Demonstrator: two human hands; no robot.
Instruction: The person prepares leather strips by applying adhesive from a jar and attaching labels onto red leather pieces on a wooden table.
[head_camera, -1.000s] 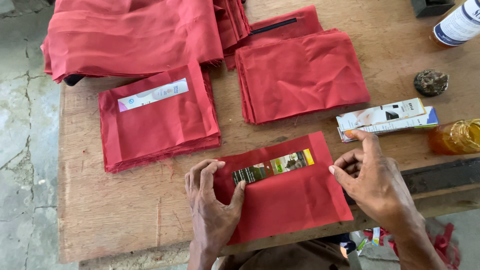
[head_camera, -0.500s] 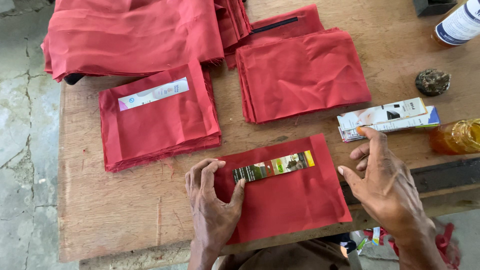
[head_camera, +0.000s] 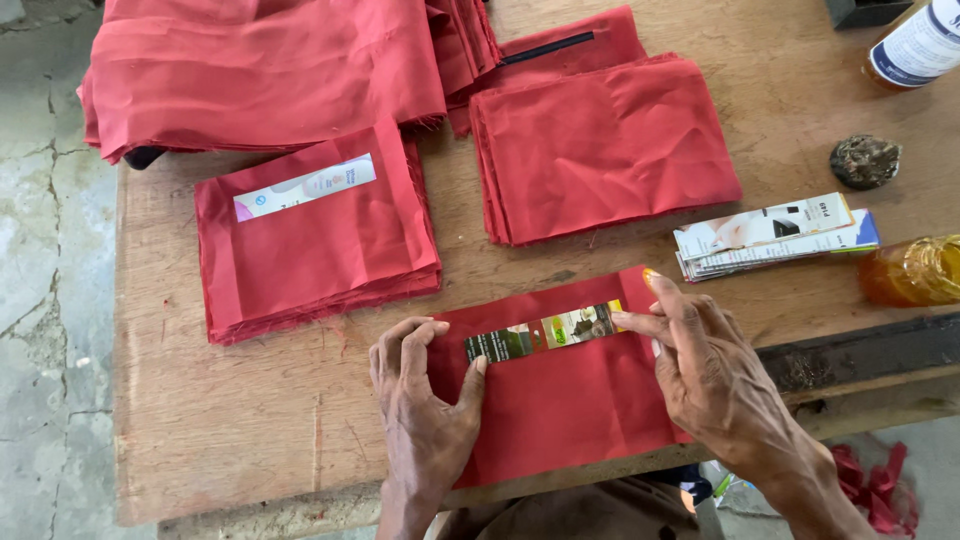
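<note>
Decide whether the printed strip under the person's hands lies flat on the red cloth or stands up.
Flat. The printed strip lies lengthwise on the red cloth, left hand and right hand at its ends.

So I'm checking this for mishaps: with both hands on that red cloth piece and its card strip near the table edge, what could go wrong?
The red cloth piece lies right at the table edge, so it might slide off.

The card strip is pinned only at its ends by the left hand and right hand; it could skew.

The amber jar stands near the right hand and could be knocked.

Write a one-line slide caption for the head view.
Left hand and right hand press a printed paper strip onto a red cloth piece on a wooden table.
</note>
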